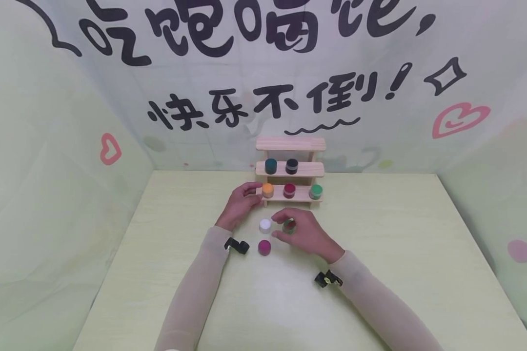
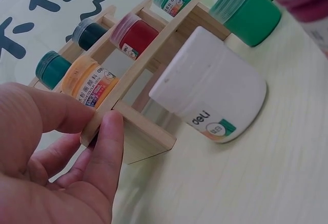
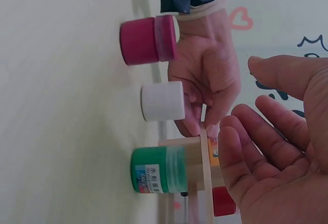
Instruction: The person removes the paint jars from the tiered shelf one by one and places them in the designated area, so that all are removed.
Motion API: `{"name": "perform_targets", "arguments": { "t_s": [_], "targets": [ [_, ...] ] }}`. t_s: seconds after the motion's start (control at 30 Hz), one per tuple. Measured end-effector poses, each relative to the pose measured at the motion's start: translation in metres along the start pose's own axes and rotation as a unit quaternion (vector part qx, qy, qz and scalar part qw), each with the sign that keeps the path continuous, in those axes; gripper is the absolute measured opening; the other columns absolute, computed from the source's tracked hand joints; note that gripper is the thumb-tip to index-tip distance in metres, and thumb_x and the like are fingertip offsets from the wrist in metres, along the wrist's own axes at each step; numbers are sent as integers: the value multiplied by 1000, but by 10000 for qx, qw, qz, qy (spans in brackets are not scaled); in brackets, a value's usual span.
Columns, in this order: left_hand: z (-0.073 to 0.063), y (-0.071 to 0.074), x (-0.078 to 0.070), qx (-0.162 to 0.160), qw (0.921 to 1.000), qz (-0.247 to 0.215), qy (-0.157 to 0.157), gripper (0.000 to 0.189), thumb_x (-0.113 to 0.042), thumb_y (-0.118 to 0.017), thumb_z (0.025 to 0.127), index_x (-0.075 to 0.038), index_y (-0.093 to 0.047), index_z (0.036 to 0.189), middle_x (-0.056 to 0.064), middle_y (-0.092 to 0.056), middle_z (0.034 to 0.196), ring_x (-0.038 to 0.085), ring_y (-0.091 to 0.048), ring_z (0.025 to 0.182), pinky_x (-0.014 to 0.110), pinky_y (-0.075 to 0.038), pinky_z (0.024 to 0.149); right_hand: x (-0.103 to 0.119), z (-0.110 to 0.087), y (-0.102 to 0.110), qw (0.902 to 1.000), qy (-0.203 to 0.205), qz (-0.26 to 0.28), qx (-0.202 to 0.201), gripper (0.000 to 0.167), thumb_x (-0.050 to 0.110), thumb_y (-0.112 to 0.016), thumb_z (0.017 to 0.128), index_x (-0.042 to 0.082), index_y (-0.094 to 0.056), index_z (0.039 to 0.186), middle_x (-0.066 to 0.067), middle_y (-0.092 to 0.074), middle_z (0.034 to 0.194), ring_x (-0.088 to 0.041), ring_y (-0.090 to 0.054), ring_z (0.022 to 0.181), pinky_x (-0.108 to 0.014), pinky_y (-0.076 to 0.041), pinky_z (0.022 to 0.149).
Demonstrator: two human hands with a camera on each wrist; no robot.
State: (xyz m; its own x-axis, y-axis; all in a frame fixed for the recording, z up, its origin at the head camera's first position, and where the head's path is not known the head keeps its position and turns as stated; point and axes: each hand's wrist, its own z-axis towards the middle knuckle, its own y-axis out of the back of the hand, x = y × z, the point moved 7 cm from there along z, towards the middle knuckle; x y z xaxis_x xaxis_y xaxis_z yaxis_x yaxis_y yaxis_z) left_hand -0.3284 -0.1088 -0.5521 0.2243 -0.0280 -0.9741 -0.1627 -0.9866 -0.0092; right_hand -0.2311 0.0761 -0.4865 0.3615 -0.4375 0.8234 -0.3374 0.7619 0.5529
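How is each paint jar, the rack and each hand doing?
Wooden rack: standing, held
White paint jar: lidded, upright
Magenta paint jar: lidded, upright
Nearer green paint jar: lidded, upright
Farther green paint jar: lidded, upright
Orange paint jar: lidded, upright
Red paint jar: lidded, upright
Teal paint jar: lidded, upright
Dark paint jar: lidded, upright
Left hand: pinching rack's end
Right hand: open, empty
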Motion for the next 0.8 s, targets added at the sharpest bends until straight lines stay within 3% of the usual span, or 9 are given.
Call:
{"name": "perform_targets", "arguments": {
  "t_s": [0.1, 0.37, 0.57, 0.8],
  "targets": [
    [0, 0, 1, -12, 10000, -13, 25, 43, -4, -69, 94, -14, -68, 136, 12, -65, 131, 18, -66, 107, 23, -64, 92, 0, 3, 6, 9999, 67, 27, -100, 38, 17, -85, 90, 1, -72, 122, -18, -76, 118, -36, -75, 104, -36, -68, 85],
    [1, 1, 2, -17, 10000, -45, 60, 41, -4, -70, 95, -14, -68, 135, 13, -65, 131, 19, -67, 107, 27, -64, 95, -7, 9, 24, 9989, -125, 56, -438, 33, 15, -84, 91, 6, -73, 121, -19, -75, 120, -39, -73, 108, -49, -68, 87],
    [-1, -2, -1, 24, 9999, 109, 33, 43, -5, -69, 94, -17, -68, 136, 12, -63, 132, 19, -65, 110, 25, -64, 94, -6, 13, 37, 9968, -211, -168, -756, 30, 21, -83, 92, 11, -74, 119, -7, -77, 118, -31, -72, 108, -41, -67, 84],
    [-1, -2, -1, 13, 10000, 76, 32, 44, -4, -69, 95, -15, -67, 137, 12, -63, 131, 18, -64, 106, 25, -64, 93, -8, 24, 49, 9945, -296, -212, -978, 26, 17, -81, 93, 10, -74, 117, -11, -77, 117, -24, -71, 105, -41, -68, 86]
  ]
}}
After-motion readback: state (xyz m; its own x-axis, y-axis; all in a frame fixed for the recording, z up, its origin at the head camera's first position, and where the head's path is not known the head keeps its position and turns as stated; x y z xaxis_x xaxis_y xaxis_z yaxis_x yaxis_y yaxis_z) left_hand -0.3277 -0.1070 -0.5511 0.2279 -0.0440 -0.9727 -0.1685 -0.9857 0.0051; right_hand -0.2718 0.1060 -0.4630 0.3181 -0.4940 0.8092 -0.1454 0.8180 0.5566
